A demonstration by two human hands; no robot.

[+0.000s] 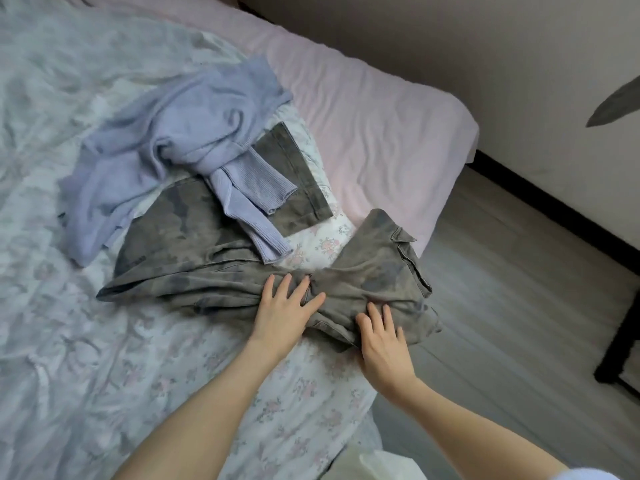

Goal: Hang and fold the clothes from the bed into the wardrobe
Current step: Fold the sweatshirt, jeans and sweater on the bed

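Grey washed jeans (194, 237) lie crumpled across the bed near its right edge, waistband end toward the floor side. My left hand (287, 306) rests flat on the middle of the jeans with fingers spread. My right hand (381, 337) presses on the jeans' lower right part, fingers straight. A lilac knitted sweater (166, 140) lies bunched behind them, one ribbed sleeve draped over a jeans leg.
The bed carries a floral quilt (104, 341) and a pink sheet (363, 109) toward the wall. Grey wood floor (519, 306) runs along the right. A black furniture leg (620, 344) stands at the far right. The wardrobe is out of view.
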